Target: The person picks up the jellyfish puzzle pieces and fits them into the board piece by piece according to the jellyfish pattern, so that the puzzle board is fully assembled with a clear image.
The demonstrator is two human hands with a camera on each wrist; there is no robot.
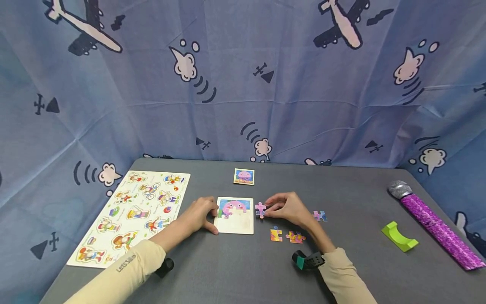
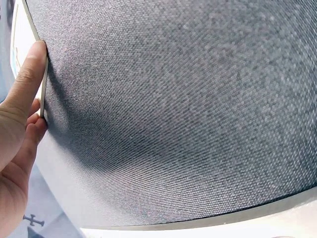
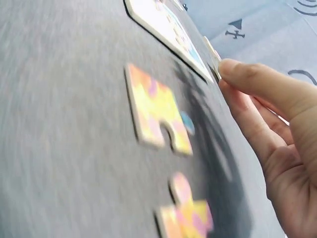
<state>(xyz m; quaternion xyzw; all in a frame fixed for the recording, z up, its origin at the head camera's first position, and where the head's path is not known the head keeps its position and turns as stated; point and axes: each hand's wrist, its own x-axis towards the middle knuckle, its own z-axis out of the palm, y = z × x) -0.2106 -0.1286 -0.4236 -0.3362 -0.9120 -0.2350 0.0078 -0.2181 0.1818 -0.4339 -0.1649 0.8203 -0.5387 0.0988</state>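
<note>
A square wooden puzzle board [image 1: 241, 223] lies flat on the table, its upper part filled with pink, green and blue pieces and its lower part bare. My left hand [image 1: 198, 215] rests along the board's left edge, thumb and fingers spread apart and touching it. To the right of the board, my right hand [image 1: 290, 207] pinches a pink puzzle piece [image 1: 260, 209] between thumb and fingertips; this piece is mostly hidden in the right wrist view. A yellow-orange piece [image 1: 276, 234], a yellow-pink piece [image 1: 295, 237] and a pink-blue piece [image 1: 319, 216] lie around my right hand.
Behind the board lies a small picture card [image 1: 244, 176]. A large sheet with printed figures [image 1: 130, 211] covers the table's left side. At the right are a green curved block [image 1: 399, 237] and a glittery purple microphone-shaped object [image 1: 436, 226]. A patterned curtain [image 1: 228, 84] hangs behind the table.
</note>
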